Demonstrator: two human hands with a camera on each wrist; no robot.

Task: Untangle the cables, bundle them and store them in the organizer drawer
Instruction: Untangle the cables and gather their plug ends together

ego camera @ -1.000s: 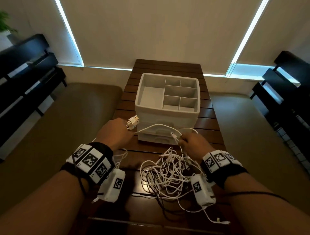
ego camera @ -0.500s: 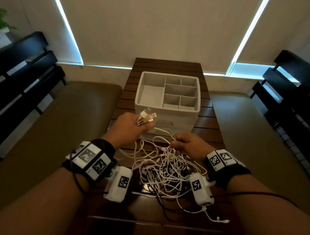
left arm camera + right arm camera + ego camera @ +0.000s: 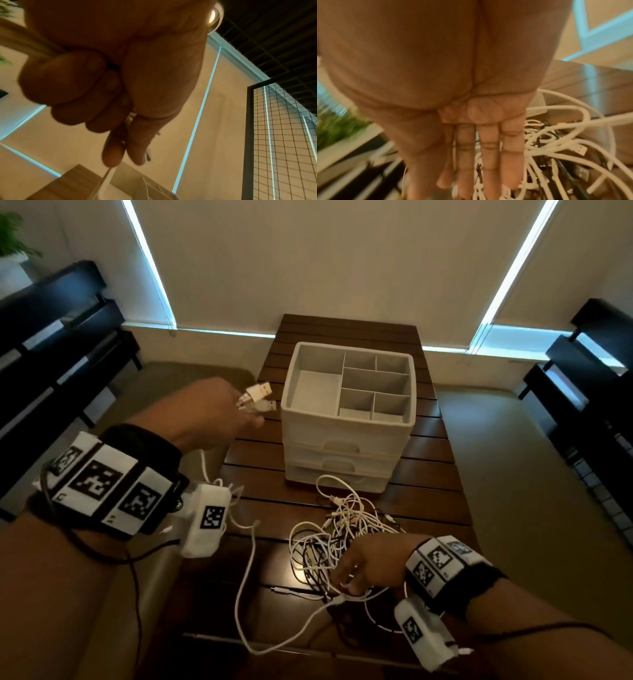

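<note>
The wooden surface (image 3: 428, 491) carries the white organizer (image 3: 346, 419) at 12 o'clock and the tangled cables (image 3: 342, 529) at 6 o'clock. The left hand (image 3: 209, 409), at 9 o'clock of the organizer, grips white USB plugs (image 3: 257, 397); the right hand (image 3: 370, 563) rests straight-fingered on the tangle.

the left hand (image 3: 209, 409) carried its usb plugs (image 3: 257, 398) up toward the frame's left, while the right hand (image 3: 368, 563) dropped lower right, fingers flattened onto the cable tangle (image 3: 342, 529).
</note>
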